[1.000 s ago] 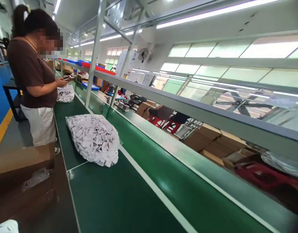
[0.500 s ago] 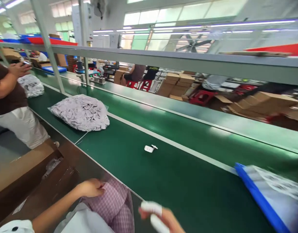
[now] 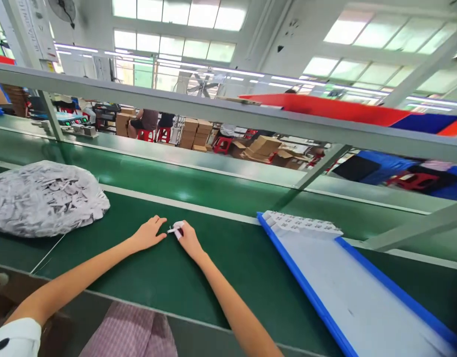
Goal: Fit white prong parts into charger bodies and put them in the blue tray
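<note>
White plastic piece (image 3: 175, 228), light and stiff, is pinched by the right hand (image 3: 189, 241); the left hand (image 3: 148, 234) lies open just beside it on the green conveyor belt (image 3: 169, 282).

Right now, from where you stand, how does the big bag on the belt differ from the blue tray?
The clear plastic bag is a lumpy, rounded mound, while the blue-rimmed tray is flat and rectangular. The bag is packed with small white pieces; the tray has a pale surface, with printed sheets at its far end. The bag lies at the left of the view, the tray at the right. Both rest on the green conveyor belt.
</note>
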Demonstrator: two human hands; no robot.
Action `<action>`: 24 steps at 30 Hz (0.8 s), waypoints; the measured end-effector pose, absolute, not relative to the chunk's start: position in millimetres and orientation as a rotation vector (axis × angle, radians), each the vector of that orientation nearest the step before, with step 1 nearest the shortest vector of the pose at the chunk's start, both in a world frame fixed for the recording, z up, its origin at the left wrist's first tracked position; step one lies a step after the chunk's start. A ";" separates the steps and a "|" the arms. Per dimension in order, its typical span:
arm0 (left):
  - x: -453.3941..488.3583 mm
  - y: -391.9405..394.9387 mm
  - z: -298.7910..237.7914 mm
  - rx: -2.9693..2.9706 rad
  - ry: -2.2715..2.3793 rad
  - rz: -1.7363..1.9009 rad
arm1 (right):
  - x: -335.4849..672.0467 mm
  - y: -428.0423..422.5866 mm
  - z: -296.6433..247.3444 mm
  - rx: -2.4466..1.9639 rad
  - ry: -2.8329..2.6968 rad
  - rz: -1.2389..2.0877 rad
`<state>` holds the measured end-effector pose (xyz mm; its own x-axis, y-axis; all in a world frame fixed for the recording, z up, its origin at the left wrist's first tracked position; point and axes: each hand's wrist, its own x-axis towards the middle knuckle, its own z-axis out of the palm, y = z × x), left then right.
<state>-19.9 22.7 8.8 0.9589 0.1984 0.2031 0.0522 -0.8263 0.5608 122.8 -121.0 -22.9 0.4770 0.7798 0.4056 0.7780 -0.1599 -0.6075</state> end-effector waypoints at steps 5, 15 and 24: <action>-12.6 17.1 -6.0 2.557 0.051 0.438 | 105.2 -129.5 -24.3 -1.792 -1.354 -0.117; -14.1 22.9 -15.3 2.645 -0.114 0.391 | 108.4 -135.1 -41.0 -1.821 -1.585 -0.252; -13.7 23.7 -20.5 2.735 -0.094 0.354 | 105.2 -134.6 -35.2 -1.801 -1.637 -0.363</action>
<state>-13.7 23.7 -20.5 0.9660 -0.0172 0.2579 -0.1129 -0.9257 0.3610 105.2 -134.6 -35.2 0.1747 0.7724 0.6106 0.9581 0.0097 -0.2863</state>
